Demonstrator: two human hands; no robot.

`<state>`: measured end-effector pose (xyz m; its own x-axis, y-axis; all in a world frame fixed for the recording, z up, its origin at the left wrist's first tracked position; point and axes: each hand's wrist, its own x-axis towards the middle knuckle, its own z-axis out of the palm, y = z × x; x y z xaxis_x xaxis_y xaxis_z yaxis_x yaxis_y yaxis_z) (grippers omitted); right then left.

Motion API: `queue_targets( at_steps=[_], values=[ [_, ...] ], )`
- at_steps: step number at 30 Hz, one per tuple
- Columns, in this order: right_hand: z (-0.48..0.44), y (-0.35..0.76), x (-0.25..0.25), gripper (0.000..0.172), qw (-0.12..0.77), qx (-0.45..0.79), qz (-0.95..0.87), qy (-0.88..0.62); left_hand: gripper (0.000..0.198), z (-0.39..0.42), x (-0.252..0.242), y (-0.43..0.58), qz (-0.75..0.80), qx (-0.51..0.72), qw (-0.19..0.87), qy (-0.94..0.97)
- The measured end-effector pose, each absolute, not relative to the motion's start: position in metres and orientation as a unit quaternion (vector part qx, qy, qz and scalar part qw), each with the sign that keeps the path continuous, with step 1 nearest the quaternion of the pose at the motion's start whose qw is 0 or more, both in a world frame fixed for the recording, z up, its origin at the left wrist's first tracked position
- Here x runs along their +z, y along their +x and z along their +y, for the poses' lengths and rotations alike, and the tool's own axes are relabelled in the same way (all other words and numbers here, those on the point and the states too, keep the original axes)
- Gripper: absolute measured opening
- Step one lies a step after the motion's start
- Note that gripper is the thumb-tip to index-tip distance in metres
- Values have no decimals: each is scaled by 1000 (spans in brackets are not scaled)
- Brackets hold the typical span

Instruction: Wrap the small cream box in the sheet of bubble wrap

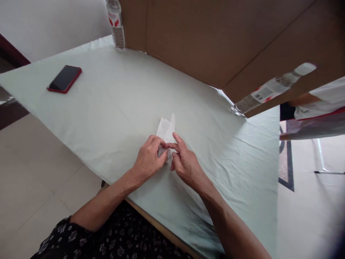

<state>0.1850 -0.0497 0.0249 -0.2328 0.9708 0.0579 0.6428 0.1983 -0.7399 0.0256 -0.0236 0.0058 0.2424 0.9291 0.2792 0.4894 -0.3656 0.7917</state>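
A thin, crumpled white piece that looks like tissue paper (166, 128) lies on the table in front of me, its upper end spread out. My left hand (151, 156) is closed around its near part, thumb and fingers curled on it. A greyish, partly see-through bit of it shows between that thumb and the fingers. My right hand (185, 160) is at the right edge of the piece with its fingers apart. One of its fingers reaches left and meets the left fingertips. What lies under the fingers is hidden.
A light green cloth covers the table (113, 108). A phone with a red case (64, 79) lies at the left. Brown cardboard panels (188, 39) stand along the back, with a water bottle (117, 27) at the left and another bottle (269, 91) at the right. Another person's arm (303, 100) shows behind.
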Motion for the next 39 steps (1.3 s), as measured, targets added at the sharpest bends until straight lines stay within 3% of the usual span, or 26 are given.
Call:
queue_targets(
  at_steps=[4, 7, 14, 19, 23, 30, 39],
  values=[
    [-34, 198, 27, 56, 335, 386, -650, -563, 19, -26, 3, 28, 504, 357, 256, 744],
    [-20, 210, 25, 48, 379, 343, -627, -588, 16, -27, 1, 27, 513, 337, 236, 753],
    [-7, 204, 6, 45, 280, 239, -753, -545, 28, -24, 5, 23, 467, 291, 167, 818],
    [-2, 208, 1, 40, 307, 246, -721, -570, 26, -19, 13, 20, 407, 229, 134, 874],
    [9, 224, 3, 35, 329, 290, -628, -642, 22, -18, 12, 19, 406, 222, 128, 877],
    [41, 217, 5, 40, 320, 485, -488, -651, 18, -18, 13, 19, 394, 215, 119, 886],
    [61, 208, 5, 22, 286, 507, -531, -616, 22, -16, 17, 21, 388, 205, 140, 888]
  ],
)
